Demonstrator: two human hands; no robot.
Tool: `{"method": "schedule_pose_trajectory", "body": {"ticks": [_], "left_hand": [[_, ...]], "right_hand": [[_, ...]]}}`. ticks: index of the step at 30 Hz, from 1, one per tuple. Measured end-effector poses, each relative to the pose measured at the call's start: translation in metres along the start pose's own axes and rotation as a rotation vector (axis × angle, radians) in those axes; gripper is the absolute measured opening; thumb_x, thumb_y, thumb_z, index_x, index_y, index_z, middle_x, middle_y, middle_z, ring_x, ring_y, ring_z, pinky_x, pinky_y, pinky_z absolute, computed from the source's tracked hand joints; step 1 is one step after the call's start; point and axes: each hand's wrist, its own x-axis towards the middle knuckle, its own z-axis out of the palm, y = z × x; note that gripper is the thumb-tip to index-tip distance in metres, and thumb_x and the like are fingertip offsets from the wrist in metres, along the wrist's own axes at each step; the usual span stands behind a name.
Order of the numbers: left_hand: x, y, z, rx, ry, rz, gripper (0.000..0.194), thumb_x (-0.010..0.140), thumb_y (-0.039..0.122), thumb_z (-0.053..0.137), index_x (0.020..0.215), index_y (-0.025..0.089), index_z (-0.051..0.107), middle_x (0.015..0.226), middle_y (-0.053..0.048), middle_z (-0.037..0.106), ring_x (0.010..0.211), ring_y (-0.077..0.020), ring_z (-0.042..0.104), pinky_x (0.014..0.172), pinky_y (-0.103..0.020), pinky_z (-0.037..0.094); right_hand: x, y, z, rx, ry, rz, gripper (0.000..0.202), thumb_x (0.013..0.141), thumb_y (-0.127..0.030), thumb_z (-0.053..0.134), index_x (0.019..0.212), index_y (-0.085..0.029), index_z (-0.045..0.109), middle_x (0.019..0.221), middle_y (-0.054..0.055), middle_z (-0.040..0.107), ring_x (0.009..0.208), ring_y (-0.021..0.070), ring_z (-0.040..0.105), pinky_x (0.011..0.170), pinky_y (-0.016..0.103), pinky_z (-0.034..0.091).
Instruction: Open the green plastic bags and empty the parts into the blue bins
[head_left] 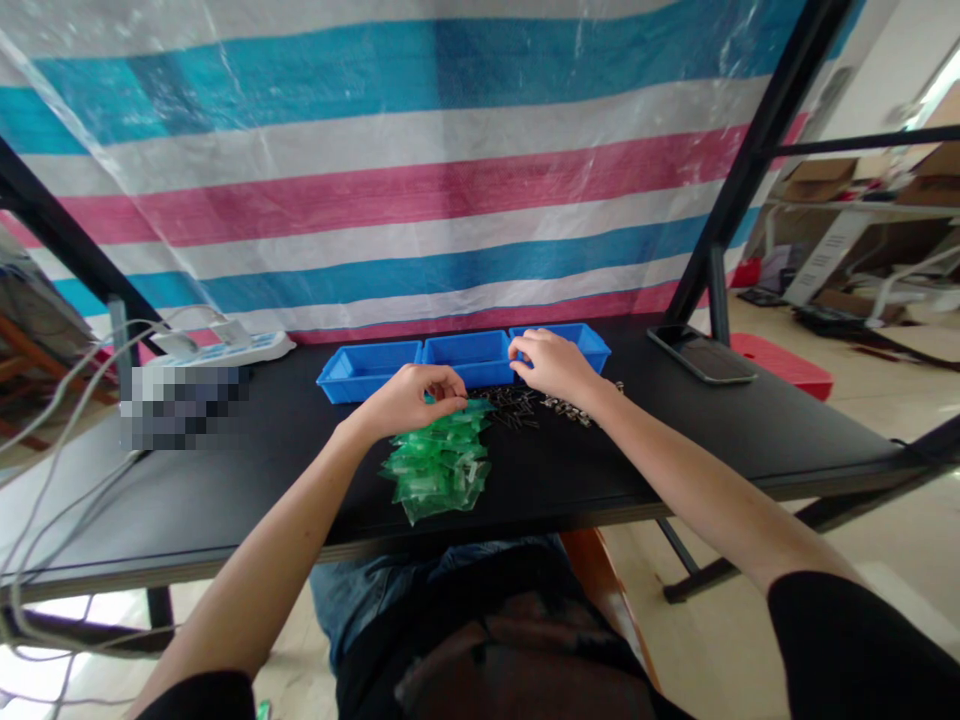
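L hand (421, 400) curled by green pkts (442, 462) (R hand (553, 362) nr rt bin (591, 342))

The one view looks out from a camera on the person's head, facing forward and down over a wide field. The left fingers (444, 378) and right fingers (523, 346) sit near mid-frame, at middle range. Nearer than them come the table's (247, 490) front edge and the wearer's lap (341, 590); beyond and above them, a striped sheet (450, 90); well right of them, floor (862, 410).
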Motion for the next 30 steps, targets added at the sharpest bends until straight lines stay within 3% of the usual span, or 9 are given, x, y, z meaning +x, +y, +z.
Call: {"method": "schedule_pose_trajectory", "body": {"ticks": [13, 22, 30], "left_hand": [[0.000, 0.001, 0.000, 0.002, 0.021, 0.003, 0.016, 0.077, 0.031, 0.055, 0.078, 0.016, 0.061, 0.071, -0.001, 0.064, 0.065, -0.0117, 0.057, 0.065, -0.024, 0.045], [0.001, -0.002, 0.001, -0.006, 0.173, -0.020, 0.019, 0.078, 0.033, 0.055, 0.083, 0.015, 0.061, 0.068, -0.001, 0.063, 0.063, -0.0117, 0.056, 0.062, -0.024, 0.046], [0.002, -0.004, 0.002, -0.036, 0.229, -0.019, 0.020, 0.077, 0.026, 0.053, 0.089, 0.014, 0.062, 0.078, -0.003, 0.067, 0.070, -0.0133, 0.060, 0.067, -0.025, 0.048]], "right_hand": [[0.002, -0.001, 0.006, 0.001, 0.001, -0.024, 0.009, 0.077, -0.020, 0.059, 0.069, -0.017, 0.055, 0.079, 0.005, 0.057, 0.081, 0.0184, 0.051, 0.067, 0.027, 0.035], [-0.001, -0.021, -0.002, 0.163, 0.088, -0.071, 0.024, 0.081, -0.033, 0.056, 0.064, -0.017, 0.050, 0.069, 0.002, 0.054, 0.069, 0.0150, 0.048, 0.066, 0.026, 0.035], [-0.012, -0.049, 0.004, 0.272, 0.070, -0.251, 0.012, 0.082, -0.026, 0.055, 0.085, -0.015, 0.058, 0.071, 0.002, 0.055, 0.070, 0.0148, 0.048, 0.066, 0.025, 0.036]]}}
